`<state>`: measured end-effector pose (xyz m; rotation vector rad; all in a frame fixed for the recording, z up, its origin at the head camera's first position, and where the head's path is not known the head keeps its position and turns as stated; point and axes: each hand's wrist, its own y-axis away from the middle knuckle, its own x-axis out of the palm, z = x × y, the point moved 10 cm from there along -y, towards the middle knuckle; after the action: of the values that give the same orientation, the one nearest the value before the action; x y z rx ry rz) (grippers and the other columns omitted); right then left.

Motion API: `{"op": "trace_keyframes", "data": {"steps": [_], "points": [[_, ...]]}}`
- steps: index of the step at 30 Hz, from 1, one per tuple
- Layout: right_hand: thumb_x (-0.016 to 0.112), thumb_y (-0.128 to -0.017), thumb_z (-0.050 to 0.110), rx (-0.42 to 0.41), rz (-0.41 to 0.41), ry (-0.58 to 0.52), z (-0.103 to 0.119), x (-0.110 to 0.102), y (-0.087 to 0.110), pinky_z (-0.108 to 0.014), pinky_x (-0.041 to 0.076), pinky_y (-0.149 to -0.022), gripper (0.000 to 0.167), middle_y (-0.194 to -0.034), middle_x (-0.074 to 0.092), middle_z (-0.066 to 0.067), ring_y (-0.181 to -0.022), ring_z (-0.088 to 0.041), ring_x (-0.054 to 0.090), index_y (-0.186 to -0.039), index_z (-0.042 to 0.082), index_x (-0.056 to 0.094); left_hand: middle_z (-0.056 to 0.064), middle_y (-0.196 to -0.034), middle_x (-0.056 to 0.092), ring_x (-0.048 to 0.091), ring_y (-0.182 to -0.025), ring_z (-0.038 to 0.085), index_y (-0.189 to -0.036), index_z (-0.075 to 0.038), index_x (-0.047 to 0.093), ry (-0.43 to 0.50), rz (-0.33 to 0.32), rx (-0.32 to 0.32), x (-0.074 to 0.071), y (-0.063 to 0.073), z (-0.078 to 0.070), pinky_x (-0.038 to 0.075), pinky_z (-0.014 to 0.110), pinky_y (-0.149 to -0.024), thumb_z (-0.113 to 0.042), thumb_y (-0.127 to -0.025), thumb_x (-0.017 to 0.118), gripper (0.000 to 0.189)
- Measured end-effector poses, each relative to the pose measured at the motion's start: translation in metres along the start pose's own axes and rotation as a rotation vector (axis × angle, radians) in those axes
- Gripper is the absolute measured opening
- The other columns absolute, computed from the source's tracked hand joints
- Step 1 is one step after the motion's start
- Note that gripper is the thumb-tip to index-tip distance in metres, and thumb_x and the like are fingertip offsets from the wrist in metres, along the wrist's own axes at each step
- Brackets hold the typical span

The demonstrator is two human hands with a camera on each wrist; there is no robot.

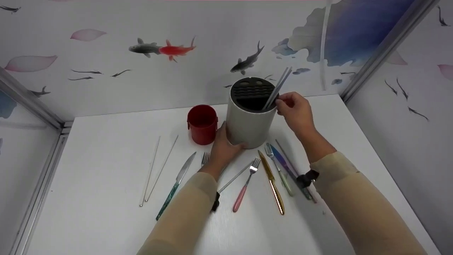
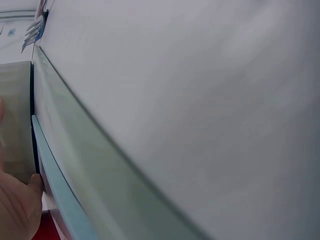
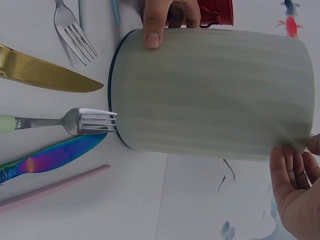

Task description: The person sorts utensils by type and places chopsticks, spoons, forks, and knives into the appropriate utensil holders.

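A grey-white cylindrical utensil holder (image 1: 249, 127) with a black slotted insert (image 1: 253, 92) stands upright at the back middle of the table. My left hand (image 1: 226, 147) grips it low down; its thumb lies on the near wall and its fingers go round the side, as the right wrist view shows. Two pale chopsticks (image 1: 281, 83) lean out of the insert's right-hand opening. Beside them, my right hand (image 1: 296, 109) pinches the rim, fingertips on the outer wall (image 3: 285, 137) and thumb at the top edge.
A red cup (image 1: 202, 129) stands left of the holder. In front lie a gold knife (image 1: 272, 182), a rainbow knife (image 1: 285, 163), a green-handled knife (image 1: 177, 186), several forks including a pink-handled fork (image 1: 246, 187), and loose chopsticks (image 1: 161, 170). A patterned wall (image 1: 212, 78) rises behind.
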<state>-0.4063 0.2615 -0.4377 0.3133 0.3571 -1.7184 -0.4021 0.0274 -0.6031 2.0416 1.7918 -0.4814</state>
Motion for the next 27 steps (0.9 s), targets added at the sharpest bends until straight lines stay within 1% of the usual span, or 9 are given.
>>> {"op": "trace_keyframes", "data": {"steps": [3,8,11,15,21,25,27], "points": [[0.063,-0.104,0.022,0.0,0.007,-0.003,0.0,0.0,0.001,-0.019,0.059,-0.089,0.024,-0.113,0.065,-0.01,-0.1,-0.015,0.067,-0.123,0.006,0.064,0.002,-0.172,0.027,0.023,-0.16,0.02,-0.167,-0.023,0.012,0.002,-0.001,-0.007,0.0,0.0,0.0,0.025,0.039,-0.13,-0.046,-0.083,0.086,0.114],[0.064,-0.104,0.021,-0.016,0.009,0.011,0.001,-0.003,0.004,-0.023,0.061,-0.089,0.024,-0.112,0.068,-0.011,-0.1,-0.016,0.068,-0.121,0.004,0.065,0.003,-0.171,0.028,0.026,-0.159,0.02,-0.167,-0.021,0.012,0.0,-0.007,-0.004,0.0,-0.001,-0.001,0.026,0.037,-0.129,-0.043,-0.083,0.087,0.115],[0.064,-0.104,0.021,-0.001,0.009,0.032,-0.001,-0.005,0.006,-0.021,0.06,-0.088,0.025,-0.114,0.068,-0.012,-0.1,-0.016,0.068,-0.122,0.005,0.065,0.003,-0.17,0.03,0.028,-0.159,0.021,-0.167,-0.02,0.013,-0.01,-0.016,0.003,0.0,-0.002,-0.001,0.027,0.036,-0.129,-0.042,-0.082,0.087,0.114],[0.064,-0.104,0.024,0.031,0.014,0.064,-0.007,-0.008,0.008,-0.016,0.058,-0.086,0.027,-0.116,0.067,-0.012,-0.102,-0.016,0.068,-0.125,0.007,0.064,0.003,-0.17,0.031,0.028,-0.159,0.02,-0.167,-0.02,0.014,-0.017,-0.026,0.012,-0.001,-0.001,-0.002,0.027,0.037,-0.129,-0.042,-0.083,0.087,0.114],[0.065,-0.103,0.024,0.033,0.028,0.077,-0.018,-0.012,0.011,-0.014,0.057,-0.083,0.032,-0.114,0.066,-0.013,-0.102,-0.019,0.068,-0.127,0.002,0.063,0.004,-0.171,0.029,0.027,-0.159,0.02,-0.167,-0.02,0.013,-0.012,-0.023,0.002,-0.002,0.0,-0.002,0.027,0.037,-0.129,-0.042,-0.083,0.087,0.114],[0.066,-0.103,0.024,0.031,0.033,0.09,-0.024,-0.014,0.014,-0.013,0.056,-0.08,0.034,-0.11,0.066,-0.011,-0.103,-0.023,0.068,-0.127,0.001,0.063,0.003,-0.171,0.029,0.027,-0.159,0.02,-0.167,-0.021,0.013,-0.015,-0.02,-0.006,-0.001,-0.001,-0.001,0.026,0.037,-0.129,-0.041,-0.083,0.087,0.114],[0.065,-0.103,0.024,0.032,0.031,0.097,-0.027,-0.016,0.015,-0.013,0.056,-0.08,0.032,-0.11,0.066,-0.011,-0.101,-0.022,0.068,-0.126,0.001,0.063,0.003,-0.171,0.029,0.026,-0.159,0.02,-0.167,-0.021,0.013,-0.015,-0.018,-0.006,0.0,-0.001,-0.001,0.027,0.038,-0.129,-0.04,-0.083,0.087,0.113]]}}
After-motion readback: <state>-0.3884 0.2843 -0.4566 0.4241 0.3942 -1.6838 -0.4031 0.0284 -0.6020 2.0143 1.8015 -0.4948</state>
